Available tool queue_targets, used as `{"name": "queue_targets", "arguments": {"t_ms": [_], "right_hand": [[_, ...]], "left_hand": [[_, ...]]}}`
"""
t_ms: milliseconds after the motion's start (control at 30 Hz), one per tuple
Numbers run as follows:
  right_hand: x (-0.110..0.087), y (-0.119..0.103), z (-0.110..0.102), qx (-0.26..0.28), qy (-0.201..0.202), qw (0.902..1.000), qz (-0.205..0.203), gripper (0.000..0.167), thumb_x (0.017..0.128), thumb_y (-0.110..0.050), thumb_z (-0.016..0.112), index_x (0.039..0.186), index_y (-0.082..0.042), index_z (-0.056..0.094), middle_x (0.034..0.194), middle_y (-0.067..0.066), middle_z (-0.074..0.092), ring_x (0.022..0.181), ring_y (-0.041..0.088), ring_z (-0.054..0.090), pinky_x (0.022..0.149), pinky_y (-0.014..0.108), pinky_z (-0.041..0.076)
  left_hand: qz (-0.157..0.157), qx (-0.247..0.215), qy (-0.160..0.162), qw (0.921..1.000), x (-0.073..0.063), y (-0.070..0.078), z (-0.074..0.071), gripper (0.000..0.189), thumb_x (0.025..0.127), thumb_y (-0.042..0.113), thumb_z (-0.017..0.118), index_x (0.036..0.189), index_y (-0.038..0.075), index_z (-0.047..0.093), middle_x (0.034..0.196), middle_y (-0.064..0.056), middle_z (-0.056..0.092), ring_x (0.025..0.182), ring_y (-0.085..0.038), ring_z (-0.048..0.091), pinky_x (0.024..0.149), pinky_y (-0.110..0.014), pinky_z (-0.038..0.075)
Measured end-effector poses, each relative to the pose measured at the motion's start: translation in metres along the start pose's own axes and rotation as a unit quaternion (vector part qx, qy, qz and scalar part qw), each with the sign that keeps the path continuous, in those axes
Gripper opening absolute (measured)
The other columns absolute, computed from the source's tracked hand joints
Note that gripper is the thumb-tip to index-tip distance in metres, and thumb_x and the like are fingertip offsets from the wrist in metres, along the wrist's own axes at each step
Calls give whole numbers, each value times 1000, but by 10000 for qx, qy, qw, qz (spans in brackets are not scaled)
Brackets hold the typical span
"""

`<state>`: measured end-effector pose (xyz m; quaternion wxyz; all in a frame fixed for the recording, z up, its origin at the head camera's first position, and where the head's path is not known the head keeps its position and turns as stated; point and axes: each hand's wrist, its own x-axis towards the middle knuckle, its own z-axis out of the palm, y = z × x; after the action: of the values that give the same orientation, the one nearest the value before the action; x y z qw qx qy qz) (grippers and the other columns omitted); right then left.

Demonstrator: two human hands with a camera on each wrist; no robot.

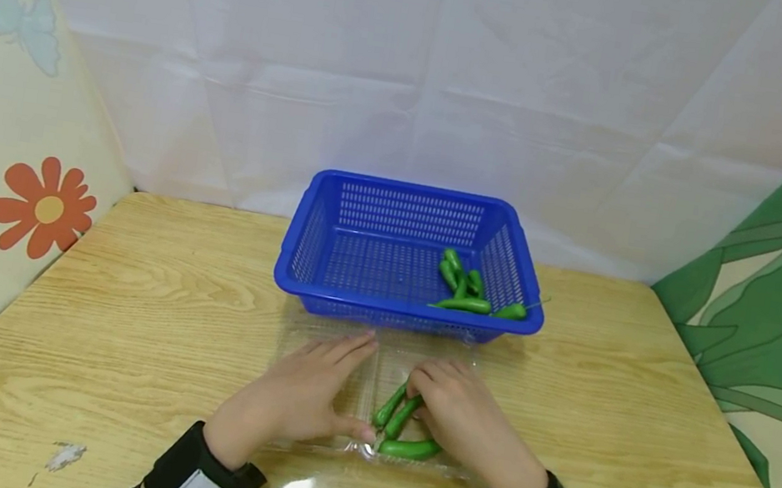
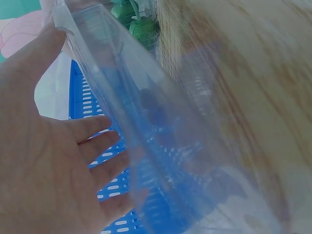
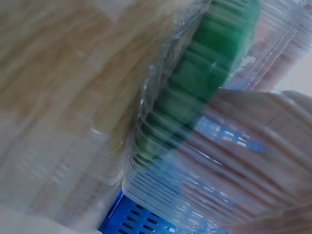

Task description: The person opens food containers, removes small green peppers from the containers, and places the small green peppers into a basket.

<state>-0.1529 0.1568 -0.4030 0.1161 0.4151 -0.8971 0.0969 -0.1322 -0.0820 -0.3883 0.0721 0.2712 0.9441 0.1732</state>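
Observation:
A clear plastic hinged box [image 1: 374, 376] lies opened out on the table, in front of the blue basket. My left hand [image 1: 308, 392] reaches over its left half with fingers extended, thumb at the middle ridge. In the left wrist view, that hand's straight fingers [image 2: 105, 165] lie along the clear wall. My right hand [image 1: 453, 409] is down in the right half, curled fingertips pinching the far end of a green pepper [image 1: 401, 418]. Another green pepper [image 1: 388, 405] lies alongside, and one more pepper [image 1: 409, 448] lies crosswise near the front wall. The right fingertips are partly hidden.
The blue perforated basket [image 1: 382, 302] stands behind the box, with several green peppers [image 1: 465, 303] in its right part. One pepper [image 1: 512, 311] leans near the right corner, stem over the rim. A white cloth [image 1: 417, 71] hangs behind; patterned panels flank the wooden table [image 1: 146, 309].

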Motion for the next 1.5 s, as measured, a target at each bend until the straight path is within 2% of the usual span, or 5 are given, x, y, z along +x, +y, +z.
{"name": "queue_targets", "arguments": {"t_ms": [133, 367, 800, 1133, 1500], "right_hand": [[-1, 1, 1, -13, 54, 10000, 26, 35, 69, -4, 87, 89, -9, 60, 93, 2, 65, 94, 22, 64, 88, 42, 53], [-2, 0, 0, -89, -160, 9997, 160, 42, 71, -4, 87, 107, -3, 66, 104, 9, 68, 102, 27, 65, 95, 46, 52], [-2, -1, -1, -115, -73, 9996, 237, 30, 69, -4, 88, 90, -8, 67, 93, 2, 62, 89, 20, 62, 85, 42, 55], [-1, 1, -2, -193, 121, 9997, 133, 32, 68, -4, 87, 89, -9, 63, 92, 2, 68, 92, 23, 67, 85, 42, 55], [-1, 5, -7, -10, 304, 9995, -28, 31, 70, -1, 85, 93, -8, 65, 90, 2, 68, 86, 20, 66, 80, 40, 56]], "left_hand": [[-26, -17, -37, 10000, 0, 0, 1, 106, 79, 70, 65, 157, 10, 26, 164, -6, 20, 146, -31, 27, 118, -52, 24], [-21, 5, -22, 10000, 0, 0, 1, 106, 79, 70, 66, 157, 10, 26, 164, -6, 20, 146, -30, 27, 119, -51, 23], [-4, -26, -49, 10000, 0, 1, 0, 106, 79, 70, 65, 158, 11, 25, 164, -5, 19, 147, -29, 25, 119, -51, 23], [22, -21, -2, 10000, -1, 1, 0, 106, 79, 71, 64, 157, 10, 26, 164, -5, 19, 147, -30, 26, 119, -51, 23], [63, 121, 44, 9999, -1, 1, 0, 107, 79, 73, 61, 157, 10, 26, 164, -7, 20, 147, -30, 26, 119, -51, 23]]}}
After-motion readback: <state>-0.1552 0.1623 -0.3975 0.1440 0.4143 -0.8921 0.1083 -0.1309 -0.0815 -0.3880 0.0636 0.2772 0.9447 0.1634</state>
